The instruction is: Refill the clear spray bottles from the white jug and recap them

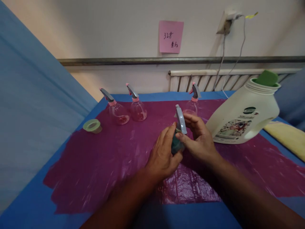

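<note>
Blue table (190, 218), purple sheet (114, 159) on top. Your left hand (163, 152) holds green spray bottle (176, 146) over sheet's middle; your right hand (201, 140) seems to pinch its neck. Three pink-necked bottles (139, 111) stand near table's back edge.

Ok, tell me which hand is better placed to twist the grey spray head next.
Probably the right hand: its thumb is at the base of the grey spray head, fingers curved alongside, while the left hand holds the bottle.

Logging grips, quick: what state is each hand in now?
Left hand: closed, holding the bottle.
Right hand: partly curled at the spray head; whether it grips cannot be told.
</note>
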Demonstrator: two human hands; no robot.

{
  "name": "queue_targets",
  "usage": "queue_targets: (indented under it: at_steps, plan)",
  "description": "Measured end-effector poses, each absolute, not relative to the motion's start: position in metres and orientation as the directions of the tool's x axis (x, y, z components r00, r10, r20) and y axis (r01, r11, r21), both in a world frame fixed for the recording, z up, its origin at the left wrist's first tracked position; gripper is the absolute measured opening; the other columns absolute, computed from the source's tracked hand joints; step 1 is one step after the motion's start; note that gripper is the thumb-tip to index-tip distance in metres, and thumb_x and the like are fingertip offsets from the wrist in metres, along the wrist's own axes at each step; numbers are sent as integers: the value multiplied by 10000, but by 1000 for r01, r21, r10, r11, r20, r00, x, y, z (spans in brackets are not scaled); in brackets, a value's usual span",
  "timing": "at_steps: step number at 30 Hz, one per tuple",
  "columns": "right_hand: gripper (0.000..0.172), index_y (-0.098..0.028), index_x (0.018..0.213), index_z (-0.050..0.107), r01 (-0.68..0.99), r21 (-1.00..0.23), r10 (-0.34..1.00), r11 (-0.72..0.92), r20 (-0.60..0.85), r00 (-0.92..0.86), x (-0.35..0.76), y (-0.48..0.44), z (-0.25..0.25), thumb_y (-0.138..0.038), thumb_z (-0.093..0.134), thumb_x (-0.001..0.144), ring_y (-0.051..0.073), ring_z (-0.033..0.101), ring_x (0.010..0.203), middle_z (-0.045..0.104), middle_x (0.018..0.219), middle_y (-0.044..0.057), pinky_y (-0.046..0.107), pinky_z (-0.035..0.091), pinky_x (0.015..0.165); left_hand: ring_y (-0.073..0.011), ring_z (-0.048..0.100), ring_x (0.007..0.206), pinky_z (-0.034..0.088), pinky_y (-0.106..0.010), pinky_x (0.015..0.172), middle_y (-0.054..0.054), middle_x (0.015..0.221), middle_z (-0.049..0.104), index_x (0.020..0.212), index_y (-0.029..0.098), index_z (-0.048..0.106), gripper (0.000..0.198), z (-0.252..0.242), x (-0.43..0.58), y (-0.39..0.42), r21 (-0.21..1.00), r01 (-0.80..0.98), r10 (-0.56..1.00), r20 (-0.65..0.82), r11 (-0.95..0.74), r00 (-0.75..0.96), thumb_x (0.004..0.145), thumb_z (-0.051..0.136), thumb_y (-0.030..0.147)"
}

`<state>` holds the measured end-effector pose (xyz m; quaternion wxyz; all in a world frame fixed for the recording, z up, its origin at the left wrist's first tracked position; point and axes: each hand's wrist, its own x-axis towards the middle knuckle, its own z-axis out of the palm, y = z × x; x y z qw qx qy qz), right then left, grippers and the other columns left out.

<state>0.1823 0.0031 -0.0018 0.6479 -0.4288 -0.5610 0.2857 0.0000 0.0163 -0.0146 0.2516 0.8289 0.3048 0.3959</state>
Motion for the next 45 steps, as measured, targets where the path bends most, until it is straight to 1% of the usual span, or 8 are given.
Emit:
queue_targets:
  at_steps: [5,12,24,29,32,34,40,45]
  plan:
    - [643,-433,1667,524,150,-882,883,446,461,88,191,-4,-1,-263,720,1079,289,647,1508,701,1580,63,603,494,1324,-401,504,1635,471,-663,1348,-139,1786,456,1848,391,142,1115,-16,0,16,658,313,707,495,-685,505,937,735,143]
    - [504,-352,1462,654,111,-885,868,452,465,173,188,4,-8,-286,829,994,261,730,1285,763,1373,57,533,572,1207,-388,494,1642,489,-663,1323,-150,1795,427,1855,391,71,1112,-18,-1,14,635,331,697,498,-699,516,955,672,136]
    - [522,-328,1286,620,-2,-896,853,443,421,308,168,13,-7,-267,910,856,222,709,1111,715,1172,23,453,600,1085,-380,517,1627,477,-656,1341,-135,1770,470,1839,396,162,1067,-17,-1,16,660,298,702,509,-690,498,964,711,131]
    - [524,-368,1484,558,52,-857,833,513,512,211,181,3,-5,-317,792,1018,256,681,1369,705,1431,68,530,533,1258,-388,516,1627,477,-671,1337,-149,1770,474,1834,374,185,1021,-13,-1,17,641,292,683,526,-710,507,987,708,147]
    - [622,-422,1665,443,40,-887,880,460,461,115,190,-1,-3,-346,698,1103,255,715,1336,729,1449,74,528,597,1169,-386,507,1637,465,-663,1352,-141,1789,460,1838,384,176,1027,-13,0,16,638,299,685,527,-710,503,987,695,138]
    - [641,-431,1670,458,45,-898,891,439,441,104,192,0,-2,-358,727,1093,250,737,1277,753,1394,64,503,625,1109,-386,511,1632,466,-660,1354,-133,1788,465,1839,389,179,1033,-14,0,16,644,310,698,520,-699,492,981,696,134]
    - [677,-414,1530,601,111,-846,821,522,533,204,189,11,-6,-277,904,940,223,711,1174,728,1205,5,511,558,1203,-399,513,1628,491,-660,1330,-142,1793,450,1851,378,137,1070,-19,0,16,636,316,695,527,-704,489,978,711,147]
    - [770,-442,1631,532,151,-842,824,518,539,177,187,4,-7,-265,873,964,269,690,1334,710,1405,49,590,506,1283,-409,535,1605,501,-697,1307,-147,1779,465,1845,398,141,1028,-18,0,18,635,304,687,531,-711,496,1017,715,191]
